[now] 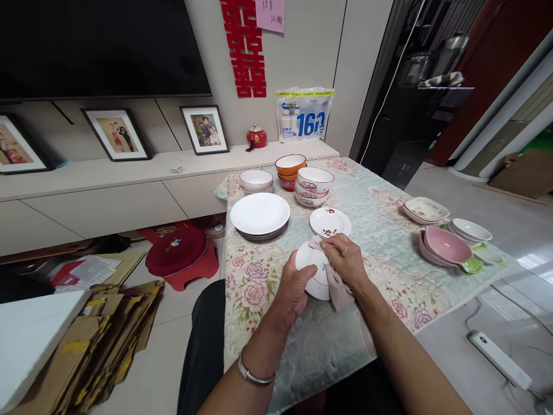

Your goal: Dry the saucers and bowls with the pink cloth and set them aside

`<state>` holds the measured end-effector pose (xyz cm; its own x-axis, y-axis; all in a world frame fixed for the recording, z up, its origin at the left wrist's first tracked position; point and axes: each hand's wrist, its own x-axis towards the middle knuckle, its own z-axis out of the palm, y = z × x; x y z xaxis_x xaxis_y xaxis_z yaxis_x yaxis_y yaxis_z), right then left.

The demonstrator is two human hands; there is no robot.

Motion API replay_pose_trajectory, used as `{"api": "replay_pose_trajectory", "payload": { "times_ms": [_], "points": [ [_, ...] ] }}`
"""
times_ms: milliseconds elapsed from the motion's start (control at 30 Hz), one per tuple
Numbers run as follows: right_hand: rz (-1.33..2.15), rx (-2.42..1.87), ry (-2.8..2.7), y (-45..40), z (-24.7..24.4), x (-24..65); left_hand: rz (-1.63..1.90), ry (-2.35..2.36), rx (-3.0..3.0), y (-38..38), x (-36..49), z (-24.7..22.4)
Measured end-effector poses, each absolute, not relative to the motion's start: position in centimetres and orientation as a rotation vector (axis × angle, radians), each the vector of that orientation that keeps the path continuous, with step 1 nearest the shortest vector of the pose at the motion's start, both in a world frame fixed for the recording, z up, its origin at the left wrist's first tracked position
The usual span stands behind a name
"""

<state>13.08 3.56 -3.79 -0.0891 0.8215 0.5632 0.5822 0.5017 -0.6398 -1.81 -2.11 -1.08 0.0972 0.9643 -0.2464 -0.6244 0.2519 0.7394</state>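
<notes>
A small white plate (318,288) is tilted above the table's near part, its underside facing me. My left hand (294,282) grips its left edge, with the thumb lying across it. At the upper right of the plate, my right hand (344,257) pinches a pale pink cloth (339,293) against the surface. The cloth hangs down over the plate's right side. Just behind my hands sits a short stack of white plates with red flowers (330,222). Larger white plates (260,214) are stacked to the left of it.
Behind the plates stand white bowls (256,180), orange bowls (291,165) and red-rimmed bowls (314,180). Pink bowls (448,244), white dishes (470,229) and oval bowls (426,210) sit at the table's right edge. A red stool (190,276) and flattened cardboard (82,351) are on the floor at left.
</notes>
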Motion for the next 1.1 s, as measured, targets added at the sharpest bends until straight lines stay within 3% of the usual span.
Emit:
{"api": "replay_pose_trajectory", "payload": {
  "times_ms": [267,533,733,833,1100],
  "points": [
    [0.332,-0.88,-2.044,3.3,-2.8,12.2,1.246,0.845,0.542,-2.0,-1.7,-0.9],
    [0.822,-1.073,-1.686,3.1,-2.8,12.8,1.226,0.806,0.501,-1.8,-2.4,-0.9],
    [0.899,-1.304,-1.267,3.2,-2.9,12.7,1.325,0.74,0.421,-1.5,-2.2,-1.3],
    [0.84,-1.322,-1.286,3.3,-3.2,12.6,1.339,0.697,0.434,-1.8,-1.8,-1.1],
    [0.231,-1.187,-1.699,3.2,-3.3,12.8,1.244,0.739,0.509,-2.3,-1.2,-0.7]
  ]
}}
